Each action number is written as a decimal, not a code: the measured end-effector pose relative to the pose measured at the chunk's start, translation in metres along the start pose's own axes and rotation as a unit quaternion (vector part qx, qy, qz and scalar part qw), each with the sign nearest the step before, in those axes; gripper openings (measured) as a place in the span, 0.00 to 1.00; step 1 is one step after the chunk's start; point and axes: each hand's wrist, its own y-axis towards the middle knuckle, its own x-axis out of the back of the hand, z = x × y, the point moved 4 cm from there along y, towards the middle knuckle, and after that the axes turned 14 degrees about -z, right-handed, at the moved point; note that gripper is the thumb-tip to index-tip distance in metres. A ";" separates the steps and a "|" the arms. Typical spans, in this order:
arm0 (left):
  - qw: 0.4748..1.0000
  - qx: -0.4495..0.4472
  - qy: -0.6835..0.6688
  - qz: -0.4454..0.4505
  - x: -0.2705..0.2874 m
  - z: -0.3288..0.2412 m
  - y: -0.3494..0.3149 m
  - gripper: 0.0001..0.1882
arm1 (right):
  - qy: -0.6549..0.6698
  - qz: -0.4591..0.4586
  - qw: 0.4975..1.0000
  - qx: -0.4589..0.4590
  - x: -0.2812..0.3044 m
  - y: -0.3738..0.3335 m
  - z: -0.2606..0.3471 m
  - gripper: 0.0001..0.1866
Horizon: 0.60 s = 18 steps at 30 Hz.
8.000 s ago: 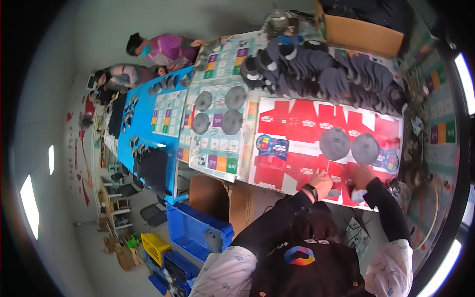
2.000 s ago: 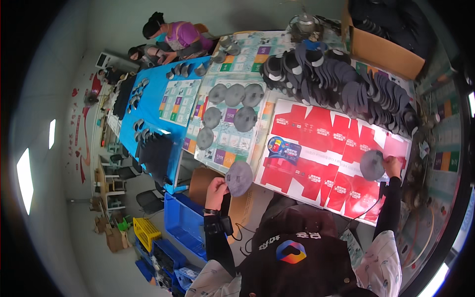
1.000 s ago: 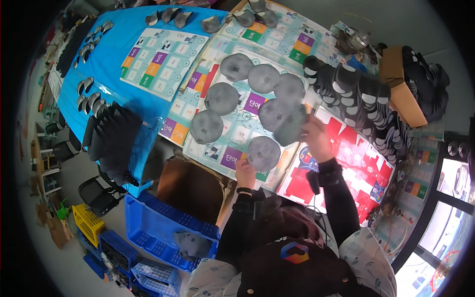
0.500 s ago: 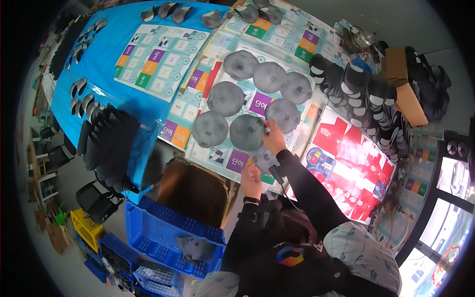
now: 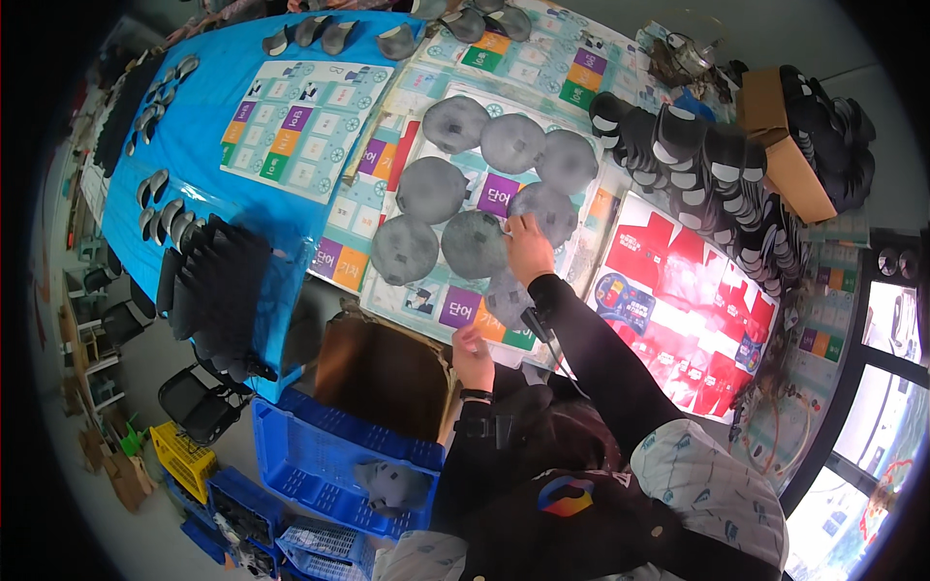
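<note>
Several grey, round, fabric-like pieces lie in a ring on the printed sheets, some with a small dark square mark. My right hand [image 5: 530,250] reaches over the sheets, fingertips drawn together at the gap between the middle round piece [image 5: 473,244] and the one to its right [image 5: 544,213]. Anything in those fingertips is too small to make out. Nearer my body, my left hand [image 5: 472,356] hovers by the table's front edge, its fingers bent together; what they hold, if anything, cannot be seen. Just right of it, another round piece [image 5: 509,298] is partly covered by my right forearm.
A blue crate [image 5: 349,426] with a grey item inside stands at the lower left. Stacked black curved pieces [image 5: 218,281] sit on the blue-covered table [image 5: 291,218]. Black-and-white curved pieces [image 5: 678,145] and a cardboard box [image 5: 790,160] are at right, beyond red printed sheets [image 5: 668,261].
The view has shifted slightly. My right hand has moved a little toward the far side along the middle piece's edge. My left hand stays near the table's front edge, fingers still bent.
</note>
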 end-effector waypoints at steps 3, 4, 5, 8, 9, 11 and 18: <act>0.999 0.039 -0.035 0.005 0.010 0.007 0.001 0.14 | -0.021 -0.011 0.995 0.092 -0.012 0.002 -0.007 0.06; 0.999 0.035 -0.022 0.008 0.015 0.010 0.001 0.14 | -0.021 -0.023 0.994 0.104 -0.015 0.002 -0.009 0.06; 0.999 0.036 -0.020 0.002 0.020 0.013 0.001 0.14 | -0.019 -0.034 0.993 0.115 -0.018 0.001 -0.010 0.06; 0.998 0.051 -0.041 -0.014 0.032 0.019 -0.007 0.13 | -0.010 -0.046 0.993 0.108 -0.015 -0.002 -0.006 0.08; 0.997 0.062 -0.049 -0.021 0.035 0.019 -0.011 0.13 | -0.007 -0.043 0.993 0.113 -0.015 -0.002 -0.009 0.08; 0.995 0.073 -0.058 -0.037 0.042 0.016 -0.020 0.13 | 0.029 -0.048 0.997 0.061 -0.015 -0.001 -0.018 0.11; 0.963 0.151 -0.194 -0.108 0.095 0.070 -0.078 0.12 | 0.224 -0.034 0.972 0.058 0.025 -0.025 -0.025 0.15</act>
